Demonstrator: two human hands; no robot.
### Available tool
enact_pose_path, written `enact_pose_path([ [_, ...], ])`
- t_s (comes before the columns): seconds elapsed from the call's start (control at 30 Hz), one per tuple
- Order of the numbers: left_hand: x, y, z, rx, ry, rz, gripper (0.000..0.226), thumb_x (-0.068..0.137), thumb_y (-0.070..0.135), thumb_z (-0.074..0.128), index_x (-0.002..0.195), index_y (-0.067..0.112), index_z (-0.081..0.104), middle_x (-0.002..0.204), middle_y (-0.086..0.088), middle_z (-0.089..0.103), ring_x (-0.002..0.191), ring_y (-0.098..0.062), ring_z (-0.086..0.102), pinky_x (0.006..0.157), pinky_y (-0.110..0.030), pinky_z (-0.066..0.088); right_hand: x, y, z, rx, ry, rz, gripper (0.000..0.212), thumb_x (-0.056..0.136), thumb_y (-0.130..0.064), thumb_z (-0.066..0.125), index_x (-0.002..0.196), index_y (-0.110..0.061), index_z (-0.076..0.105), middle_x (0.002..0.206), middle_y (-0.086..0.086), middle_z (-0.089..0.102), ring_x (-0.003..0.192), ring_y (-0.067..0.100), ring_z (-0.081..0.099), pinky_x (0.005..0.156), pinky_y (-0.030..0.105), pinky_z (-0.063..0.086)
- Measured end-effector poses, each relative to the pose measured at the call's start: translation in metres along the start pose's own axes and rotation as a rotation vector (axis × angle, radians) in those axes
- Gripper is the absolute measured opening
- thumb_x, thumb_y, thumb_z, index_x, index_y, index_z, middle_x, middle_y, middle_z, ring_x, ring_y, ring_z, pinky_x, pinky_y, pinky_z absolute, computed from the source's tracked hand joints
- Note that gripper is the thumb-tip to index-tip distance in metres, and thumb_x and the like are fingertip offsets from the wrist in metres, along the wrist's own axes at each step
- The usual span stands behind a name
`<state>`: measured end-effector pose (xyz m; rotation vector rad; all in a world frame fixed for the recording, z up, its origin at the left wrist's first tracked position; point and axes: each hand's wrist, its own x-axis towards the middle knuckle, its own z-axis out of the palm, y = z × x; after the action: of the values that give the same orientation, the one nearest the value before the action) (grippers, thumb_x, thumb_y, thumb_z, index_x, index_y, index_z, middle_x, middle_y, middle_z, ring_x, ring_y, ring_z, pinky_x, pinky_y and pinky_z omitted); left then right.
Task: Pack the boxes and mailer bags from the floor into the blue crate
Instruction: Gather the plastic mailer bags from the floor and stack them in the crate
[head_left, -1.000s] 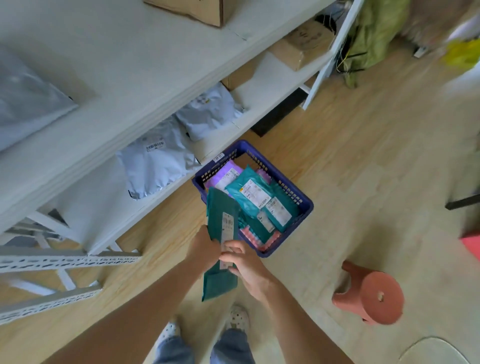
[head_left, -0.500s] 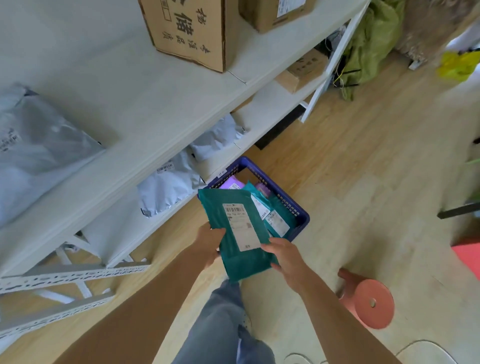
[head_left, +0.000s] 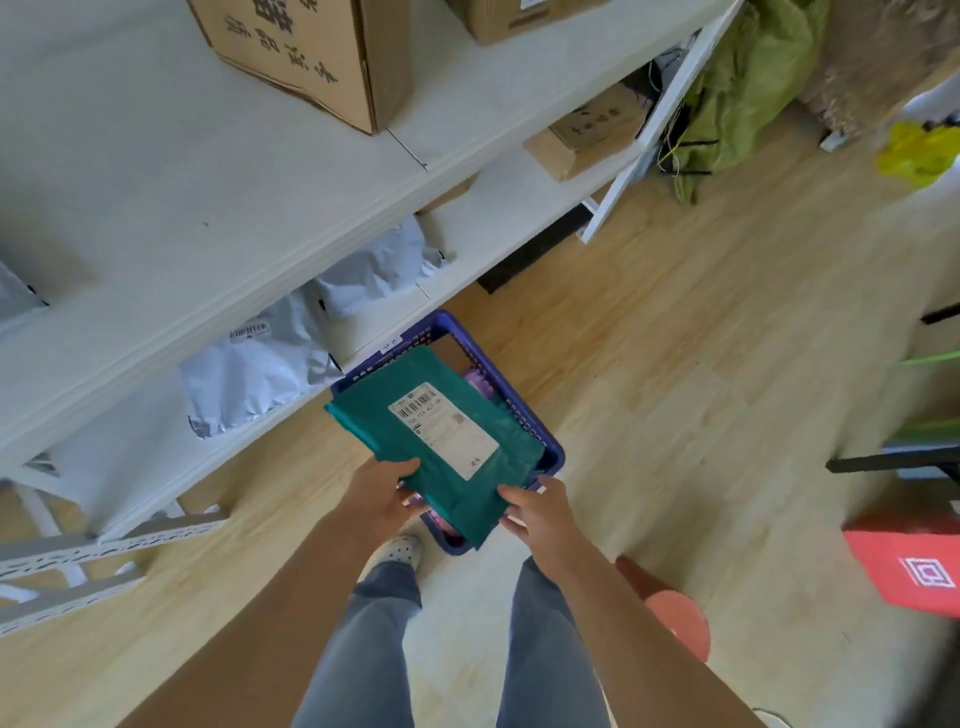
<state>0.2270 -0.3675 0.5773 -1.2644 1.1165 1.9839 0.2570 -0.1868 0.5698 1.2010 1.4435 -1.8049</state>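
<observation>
A teal mailer bag (head_left: 457, 483) with a white shipping label lies flat, label up, over the blue crate (head_left: 452, 325) on the wooden floor. My left hand (head_left: 382, 493) grips its near left edge. My right hand (head_left: 537, 509) holds its near right corner. The bag hides most of the crate's contents; a purple packet (head_left: 480, 382) shows at the crate's right side. Whether the bag rests on the contents or hangs above them I cannot tell.
A white shelf rack (head_left: 208, 208) runs along the left with grey mailer bags (head_left: 254, 371) on the low shelf and cardboard boxes (head_left: 317, 52) above. A pink stool (head_left: 675, 618) stands by my right leg. A red bag (head_left: 914, 569) lies at the right.
The teal bag went from upright beside the crate to flat over it, label up. I have stood up and the view has risen; my legs now stand right behind the crate.
</observation>
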Motion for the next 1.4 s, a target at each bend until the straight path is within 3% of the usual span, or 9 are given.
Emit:
enact_pose_path([
  [0.07,0.012,-0.019,0.013,-0.029,0.019,-0.003,0.036,0.092,-0.009,0.046,0.124,0.007,0.05,0.111,-0.012,0.061,0.1,-0.032,0.059,0.082,-0.048,0.049,0.017,-0.01,-0.017,-0.035,-0.033,-0.005,0.032,0.087,0.006,0.06,0.1,-0.021,0.049,0.104,0.013,0.063,0.094,0.027,0.064,0.073,0.034,0.056],
  [0.23,0.035,-0.08,0.053,-0.227,0.051,-0.017,0.035,0.09,-0.01,0.05,0.121,0.006,0.051,0.113,-0.013,0.062,0.091,-0.028,0.063,0.074,-0.044,0.055,0.075,-0.031,-0.069,-0.235,-0.137,-0.039,0.041,0.083,0.003,0.064,0.119,-0.013,0.055,0.115,0.012,0.067,0.104,0.029,0.066,0.091,0.048,0.052],
  [0.47,0.063,-0.138,0.071,-0.333,0.198,0.027,0.028,0.089,0.004,0.059,0.117,0.006,0.053,0.1,-0.012,0.062,0.076,-0.023,0.061,0.079,-0.039,0.055,0.128,-0.047,-0.122,-0.301,-0.151,0.026,0.056,0.085,0.011,0.058,0.127,-0.023,0.045,0.116,0.009,0.065,0.104,0.027,0.064,0.074,0.04,0.054],
  [0.6,0.091,-0.149,0.048,-0.368,0.29,0.06,0.034,0.089,0.004,0.061,0.121,0.01,0.05,0.097,-0.013,0.06,0.075,-0.024,0.058,0.075,-0.037,0.056,0.161,-0.047,-0.14,-0.366,-0.164,0.041,0.063,0.086,0.013,0.055,0.133,-0.027,0.043,0.118,0.009,0.064,0.104,0.027,0.064,0.079,0.044,0.054],
  [0.73,0.133,-0.166,0.025,-0.196,0.324,0.101,0.037,0.088,0.002,0.061,0.124,0.006,0.055,0.11,-0.02,0.062,0.076,-0.026,0.064,0.078,-0.036,0.054,0.205,-0.037,-0.154,-0.438,-0.217,0.018,0.063,0.087,0.013,0.053,0.135,-0.027,0.043,0.116,0.005,0.066,0.105,0.026,0.064,0.083,0.046,0.053],
  [0.87,0.178,-0.185,0.007,0.001,0.3,0.116,0.032,0.087,-0.005,0.06,0.117,0.003,0.058,0.088,-0.013,0.064,0.059,-0.017,0.066,0.05,-0.019,0.056,0.248,-0.013,-0.157,-0.46,-0.263,-0.019,0.06,0.087,0.013,0.052,0.127,-0.032,0.047,0.115,0.003,0.067,0.103,0.022,0.065,0.077,0.04,0.054],
  [1.13,0.281,-0.197,-0.03,0.292,0.174,0.146,0.047,0.082,-0.003,0.067,0.125,0.011,0.053,0.088,-0.006,0.064,0.073,-0.02,0.062,0.048,-0.021,0.055,0.334,0.035,-0.147,-0.438,-0.348,-0.094,0.059,0.088,0.01,0.054,0.129,-0.032,0.047,0.121,0.005,0.066,0.109,0.026,0.064,0.087,0.049,0.053],
  [1.23,0.312,-0.198,-0.038,0.41,0.159,0.184,0.056,0.078,-0.004,0.071,0.128,0.01,0.048,0.099,-0.013,0.063,0.083,-0.028,0.061,0.067,-0.034,0.057,0.354,0.046,-0.144,-0.455,-0.371,-0.159,0.054,0.088,0.011,0.053,0.12,-0.033,0.052,0.119,0.004,0.067,0.108,0.024,0.064,0.086,0.045,0.053],
  [1.4,0.345,-0.201,-0.047,0.612,0.089,0.15,0.037,0.077,0.008,0.076,0.105,0.004,0.053,0.098,-0.011,0.066,0.071,-0.023,0.064,0.058,-0.033,0.058,0.38,0.056,-0.14,-0.549,-0.391,-0.261,0.046,0.088,0.005,0.058,0.118,-0.029,0.057,0.12,0.002,0.067,0.11,0.021,0.064,0.092,0.042,0.052],
])
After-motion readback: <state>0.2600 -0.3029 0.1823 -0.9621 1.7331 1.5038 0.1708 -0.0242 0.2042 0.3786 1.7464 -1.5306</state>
